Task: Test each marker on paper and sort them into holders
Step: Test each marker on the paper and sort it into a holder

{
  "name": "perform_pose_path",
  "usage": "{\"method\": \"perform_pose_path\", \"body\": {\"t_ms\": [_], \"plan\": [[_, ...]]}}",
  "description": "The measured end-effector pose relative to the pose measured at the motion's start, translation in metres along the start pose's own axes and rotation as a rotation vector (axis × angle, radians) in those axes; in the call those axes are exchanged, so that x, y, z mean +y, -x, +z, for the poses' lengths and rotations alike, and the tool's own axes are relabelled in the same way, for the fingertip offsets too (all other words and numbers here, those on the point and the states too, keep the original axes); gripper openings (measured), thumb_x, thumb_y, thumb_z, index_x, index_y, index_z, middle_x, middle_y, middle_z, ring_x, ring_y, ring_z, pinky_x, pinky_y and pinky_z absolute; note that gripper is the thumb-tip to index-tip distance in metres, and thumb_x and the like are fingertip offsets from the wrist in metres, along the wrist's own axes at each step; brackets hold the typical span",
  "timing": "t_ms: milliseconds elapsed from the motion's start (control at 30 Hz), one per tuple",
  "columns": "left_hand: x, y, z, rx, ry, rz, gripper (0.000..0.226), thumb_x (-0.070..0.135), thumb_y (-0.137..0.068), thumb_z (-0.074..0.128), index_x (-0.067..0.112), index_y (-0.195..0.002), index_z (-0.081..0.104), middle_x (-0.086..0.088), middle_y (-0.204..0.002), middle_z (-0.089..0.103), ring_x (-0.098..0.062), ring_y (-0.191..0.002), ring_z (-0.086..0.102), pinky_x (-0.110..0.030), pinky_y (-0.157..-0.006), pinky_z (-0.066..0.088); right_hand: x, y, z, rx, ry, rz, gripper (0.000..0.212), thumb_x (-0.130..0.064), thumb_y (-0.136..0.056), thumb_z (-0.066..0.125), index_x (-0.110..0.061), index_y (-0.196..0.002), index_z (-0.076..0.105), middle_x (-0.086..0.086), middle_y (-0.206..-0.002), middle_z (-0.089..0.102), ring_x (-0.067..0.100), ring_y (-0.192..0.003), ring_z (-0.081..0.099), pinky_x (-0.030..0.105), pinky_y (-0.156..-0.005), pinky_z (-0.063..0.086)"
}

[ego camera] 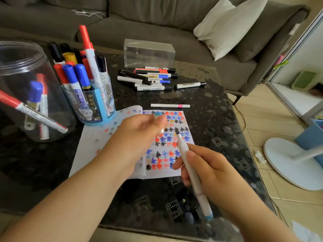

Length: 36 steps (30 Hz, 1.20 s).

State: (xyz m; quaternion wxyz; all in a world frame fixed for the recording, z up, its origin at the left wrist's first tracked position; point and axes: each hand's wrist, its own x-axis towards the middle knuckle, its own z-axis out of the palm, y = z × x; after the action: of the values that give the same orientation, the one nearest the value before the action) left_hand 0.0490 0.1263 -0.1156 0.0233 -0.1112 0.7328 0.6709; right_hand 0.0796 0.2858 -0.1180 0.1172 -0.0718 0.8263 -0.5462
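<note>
While the right hand [208, 169] pinches an uncapped white marker [187, 165], dark tip just over the star-covered paper [157, 145], and the left hand [139, 133], blurred, grip indeterminate, hovers above: press lightly on a blank patch, paper steadied.
</note>
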Motion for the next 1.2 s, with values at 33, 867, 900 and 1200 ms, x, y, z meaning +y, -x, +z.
{"method": "perform_pose_path", "body": {"t_ms": [33, 867, 900, 1200], "plan": [[-0.002, 0.001, 0.0, -0.001, -0.074, 0.015, 0.036, 0.055, -0.077, 0.06, 0.023, -0.09, 0.071, 0.01, -0.083, 0.069, -0.006, -0.089, 0.062, -0.034, -0.091, 0.046, 0.001, 0.002, -0.003, -0.02, -0.087, 0.027, 0.022, -0.022, -0.097, 0.043, -0.027, -0.104, 0.063, -0.004, -0.068, 0.066, 0.008, -0.059, 0.059, 0.016, -0.057, 0.047], [-0.027, -0.016, 0.025, -0.135, -0.71, 0.175, 0.015, 0.034, -0.076, 0.074, 0.035, -0.088, 0.065, 0.018, -0.074, 0.055, 0.0, -0.067, 0.056, -0.006, -0.054, 0.039, 0.044, -0.011, -0.012, 0.242, 0.045, 0.045, 0.017, -0.025, -0.087, 0.057, -0.012, -0.076, 0.064, 0.003, -0.055, 0.062, 0.0, -0.042, 0.049, 0.013, -0.043, 0.037], [-0.029, -0.016, 0.027, -0.144, -0.729, 0.175, 0.018, 0.033, -0.077, 0.074, 0.033, -0.093, 0.067, 0.018, -0.078, 0.055, -0.002, -0.072, 0.056, -0.008, -0.06, 0.039, 0.046, -0.011, -0.012, 0.244, 0.031, 0.059, 0.016, -0.021, -0.087, 0.058, -0.011, -0.076, 0.061, 0.005, -0.055, 0.062, 0.0, -0.041, 0.048, 0.014, -0.041, 0.037], [-0.03, -0.018, 0.03, -0.156, -0.792, 0.154, 0.027, 0.034, -0.08, 0.07, 0.029, -0.106, 0.067, 0.012, -0.084, 0.056, -0.006, -0.08, 0.053, -0.014, -0.062, 0.036, 0.05, -0.011, -0.012, 0.231, 0.148, 0.033, 0.021, -0.024, -0.082, 0.056, -0.007, -0.069, 0.054, 0.016, -0.059, 0.057, 0.009, -0.043, 0.043, 0.022, -0.04, 0.033]]}}
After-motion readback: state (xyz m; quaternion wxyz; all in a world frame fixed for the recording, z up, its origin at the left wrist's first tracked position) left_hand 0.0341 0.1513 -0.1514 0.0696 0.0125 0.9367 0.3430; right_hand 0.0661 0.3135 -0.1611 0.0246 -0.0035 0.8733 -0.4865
